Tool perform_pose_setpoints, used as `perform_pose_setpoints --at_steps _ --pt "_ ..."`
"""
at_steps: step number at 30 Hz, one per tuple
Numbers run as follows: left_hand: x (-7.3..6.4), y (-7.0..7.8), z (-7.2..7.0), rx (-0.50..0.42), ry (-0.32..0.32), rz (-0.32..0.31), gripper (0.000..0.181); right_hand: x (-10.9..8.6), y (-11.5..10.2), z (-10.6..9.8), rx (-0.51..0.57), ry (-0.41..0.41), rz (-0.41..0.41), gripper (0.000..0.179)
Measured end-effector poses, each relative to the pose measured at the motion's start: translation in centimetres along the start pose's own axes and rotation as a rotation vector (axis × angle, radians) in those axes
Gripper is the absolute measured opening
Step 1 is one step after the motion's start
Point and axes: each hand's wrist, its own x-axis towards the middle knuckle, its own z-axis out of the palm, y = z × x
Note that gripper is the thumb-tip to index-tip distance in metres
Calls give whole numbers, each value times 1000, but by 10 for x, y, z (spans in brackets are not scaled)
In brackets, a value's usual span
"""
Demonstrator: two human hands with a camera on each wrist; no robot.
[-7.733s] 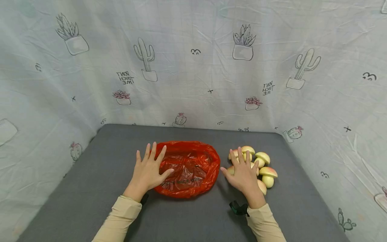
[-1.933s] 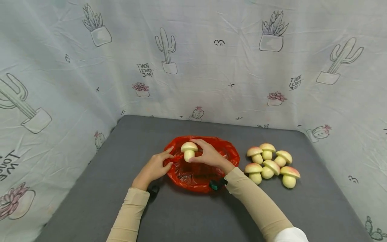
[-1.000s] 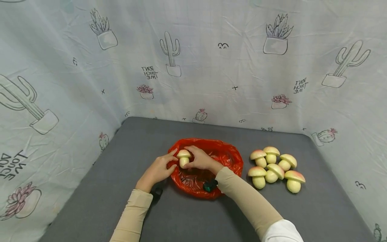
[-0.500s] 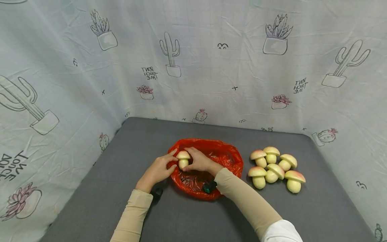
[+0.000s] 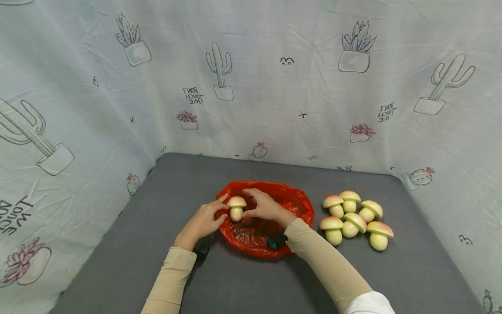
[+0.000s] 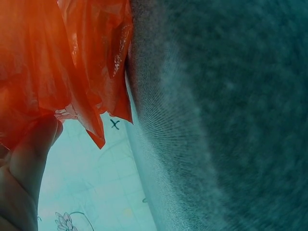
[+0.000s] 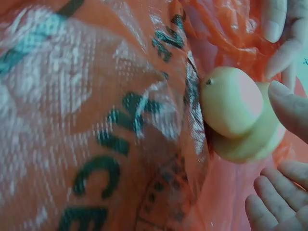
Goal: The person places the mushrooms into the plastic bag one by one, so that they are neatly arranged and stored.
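A toy mushroom (image 5: 237, 208) with a pinkish-yellow cap and pale stem sits inside the left part of an open red plastic bag (image 5: 300, 196). My right hand (image 5: 266, 206) is over the bag, just right of the mushroom; thumb and fingers are spread apart around its side, not gripping it. In the right wrist view the mushroom (image 7: 233, 103) shows its stem end, with the right hand's fingers (image 7: 272, 197) apart from it. My left hand (image 5: 201, 220) holds the bag's left rim, its thumb (image 6: 33, 154) against the outside of the plastic.
Several more toy mushrooms (image 5: 332, 223) are clustered on the grey table (image 5: 251, 279), right of the bag. A pale curtain (image 5: 259, 78) with cactus drawings hangs behind and at both sides.
From flat and spread, the left hand has gone to the bag's rim. The right hand has lowered a mushroom into the bag, then let go and shifted slightly right.
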Motion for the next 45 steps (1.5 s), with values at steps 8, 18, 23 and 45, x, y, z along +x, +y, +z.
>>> perform_pose_setpoints --at_steps 8,18,23,45 --pt "2 0 -1 24 7 2 25 -17 1 -17 70 52 16 72" --pt "0 -3 1 20 32 31 25 -42 6 -30 180 90 -7 68" --pt "0 -3 0 25 38 35 26 -58 3 -39 245 118 1 69" --pt "1 -6 4 28 23 20 25 -160 23 -69 242 338 -7 67"
